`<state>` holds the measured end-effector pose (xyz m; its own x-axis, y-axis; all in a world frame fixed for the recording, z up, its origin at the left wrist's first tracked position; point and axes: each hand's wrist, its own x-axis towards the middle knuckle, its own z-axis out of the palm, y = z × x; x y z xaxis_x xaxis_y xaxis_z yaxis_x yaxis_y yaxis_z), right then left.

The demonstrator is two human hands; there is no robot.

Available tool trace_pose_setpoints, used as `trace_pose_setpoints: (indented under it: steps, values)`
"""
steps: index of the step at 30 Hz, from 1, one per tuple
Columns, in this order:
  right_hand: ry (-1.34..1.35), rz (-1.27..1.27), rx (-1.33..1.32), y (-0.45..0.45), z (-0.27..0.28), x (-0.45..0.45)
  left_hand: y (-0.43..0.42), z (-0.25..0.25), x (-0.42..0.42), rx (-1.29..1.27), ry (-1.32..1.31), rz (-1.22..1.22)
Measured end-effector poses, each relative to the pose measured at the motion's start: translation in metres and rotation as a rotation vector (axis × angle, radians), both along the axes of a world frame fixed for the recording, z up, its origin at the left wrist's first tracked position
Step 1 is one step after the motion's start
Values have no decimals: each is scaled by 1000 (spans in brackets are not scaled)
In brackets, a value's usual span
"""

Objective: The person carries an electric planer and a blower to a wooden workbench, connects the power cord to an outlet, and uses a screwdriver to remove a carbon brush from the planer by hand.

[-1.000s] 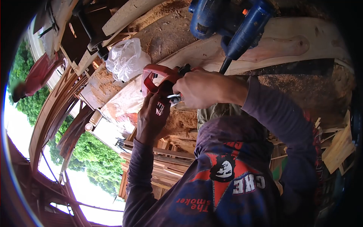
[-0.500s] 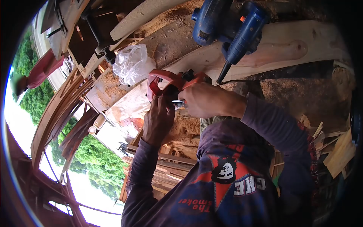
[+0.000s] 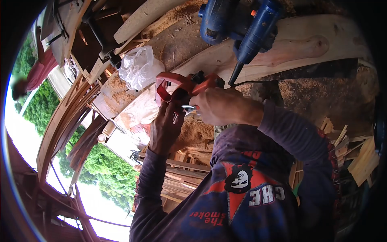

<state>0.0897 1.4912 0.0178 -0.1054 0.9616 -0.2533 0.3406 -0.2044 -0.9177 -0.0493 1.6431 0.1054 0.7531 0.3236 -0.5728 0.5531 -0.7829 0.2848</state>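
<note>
A red power tool (image 3: 174, 82), which looks like an electric hand planer, is held over the wood in front of me, its loop handle toward the left. My right hand (image 3: 221, 105) is closed around its right end. Fingers curled, my left hand (image 3: 167, 125) presses against the tool's near side under the handle. Between the hands shows a small shiny metal piece (image 3: 188, 108) with an orange bit by my right fingers; its kind is unclear. Both hands' fingertips are partly hidden.
A blue power tool (image 3: 258, 34) with a cord lies on a long curved plank (image 3: 306, 50) beyond my hands. A crumpled clear plastic bag (image 3: 139, 68) sits left of the red tool. Sawdust and wood offcuts (image 3: 365, 161) lie around. A person in red (image 3: 42, 70) is at far left.
My left hand has shifted and turned slightly against the red tool's near side. The right hand keeps its hold. The view has moved slightly, and the person at far left has moved.
</note>
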Motion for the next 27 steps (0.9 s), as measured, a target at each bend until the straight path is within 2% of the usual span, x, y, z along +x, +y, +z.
trace_pose_setpoints:
  steps: [2, 4, 5, 8, 10, 16, 21, 23, 27]
  values:
    - [-72, 13, 41, -1, -1, -3, -3, 2, 6, 22, 59, 20]
    - [112, -133, -49, -2, 7, 0, -6, 0, 5, 48, 22, -8]
    - [110, -134, -48, -5, 10, 0, -7, -2, 5, 73, -14, -35]
    - [-26, -139, -38, -13, 25, 0, -10, -7, 2, 80, -60, -19]
    - [167, -229, -148, -16, 37, 6, -12, -12, -2, 122, -63, -25]
    - [284, -430, -157, -25, 35, -28, -16, -20, -9, 161, -78, -1]
    - [299, -474, -194, -28, 28, -53, -18, -20, -9, 161, -80, 17]
    - [322, -510, -192, -29, 23, -65, -17, -22, -10, 147, -161, 1]
    - [304, -584, -169, -31, 22, -71, -20, -15, -6, 123, -114, 66]
